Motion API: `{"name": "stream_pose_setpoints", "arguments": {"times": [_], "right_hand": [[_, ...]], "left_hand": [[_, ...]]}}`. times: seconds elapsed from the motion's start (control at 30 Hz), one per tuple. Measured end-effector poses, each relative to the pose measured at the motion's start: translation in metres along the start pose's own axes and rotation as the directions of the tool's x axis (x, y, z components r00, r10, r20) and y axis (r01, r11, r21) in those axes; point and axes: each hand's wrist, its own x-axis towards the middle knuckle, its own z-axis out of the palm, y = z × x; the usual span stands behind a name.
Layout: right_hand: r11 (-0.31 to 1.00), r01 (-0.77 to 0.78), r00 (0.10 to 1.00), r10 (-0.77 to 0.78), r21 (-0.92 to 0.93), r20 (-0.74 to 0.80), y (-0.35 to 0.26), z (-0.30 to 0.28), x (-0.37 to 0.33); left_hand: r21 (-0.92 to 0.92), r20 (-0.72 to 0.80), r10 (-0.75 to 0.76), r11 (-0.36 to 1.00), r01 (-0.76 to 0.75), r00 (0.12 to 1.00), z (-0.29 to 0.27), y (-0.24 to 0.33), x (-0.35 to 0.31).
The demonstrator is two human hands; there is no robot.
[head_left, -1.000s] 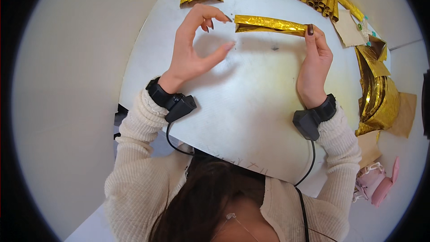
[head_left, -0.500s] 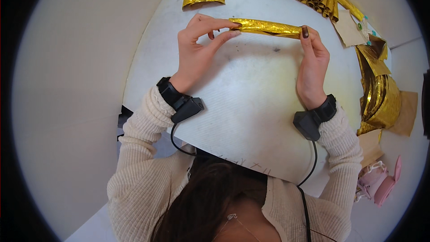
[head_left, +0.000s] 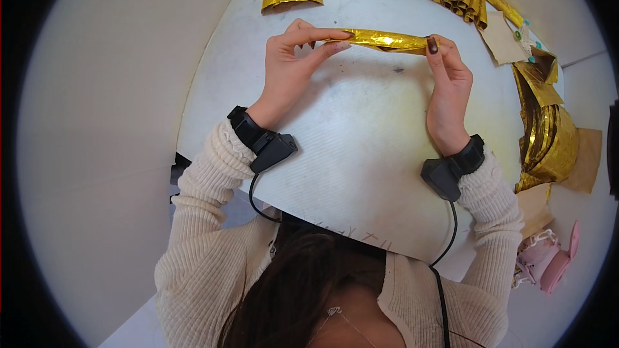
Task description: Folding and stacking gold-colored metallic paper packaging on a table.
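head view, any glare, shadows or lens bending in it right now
Head view: bright glints on the narrow, folded gold foil strip between the bare left hand and bare right hand; head view: soft shadows on the smooth white tabletop near the left hand; head view: fisheye bending curves the tabletop's left edge, with black corners around the picture.

Left hand [head_left: 282, 71]: spread and clear a second ago, now pinches the left end of the strip, thumb on the near side; wrist sits farther right. Folded gold foil strip [head_left: 390, 40]: lies slightly farther left, visible dark gap along its near edge now shorter. Right hand [head_left: 449, 87]: slightly farther left, nearer its pair.
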Motion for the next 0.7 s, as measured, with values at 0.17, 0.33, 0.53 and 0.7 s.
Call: {"name": "stream_pose_setpoints", "arguments": {"times": [0.17,0.33,0.53,0.7], "right_hand": [[0.998,0.050,0.998,-0.051,-0.042,-0.033,-0.002,0.000,0.000],[0.993,0.082,0.991,-0.090,-0.085,-0.100,0.000,-0.001,0.001],[0.985,0.125,0.983,-0.139,-0.123,-0.120,0.001,-0.001,0.001],[0.977,0.118,0.979,-0.145,-0.177,-0.143,-0.001,-0.002,0.000]], "left_hand": [[-0.138,-0.027,-0.080,0.987,0.076,0.996,0.007,0.009,-0.003],[-0.318,-0.031,-0.200,0.931,0.180,0.979,0.015,0.011,-0.006],[-0.374,-0.100,-0.324,0.888,0.266,0.941,0.026,0.015,-0.011],[-0.337,-0.131,-0.282,0.914,0.225,0.950,0.028,0.023,-0.012]]}}
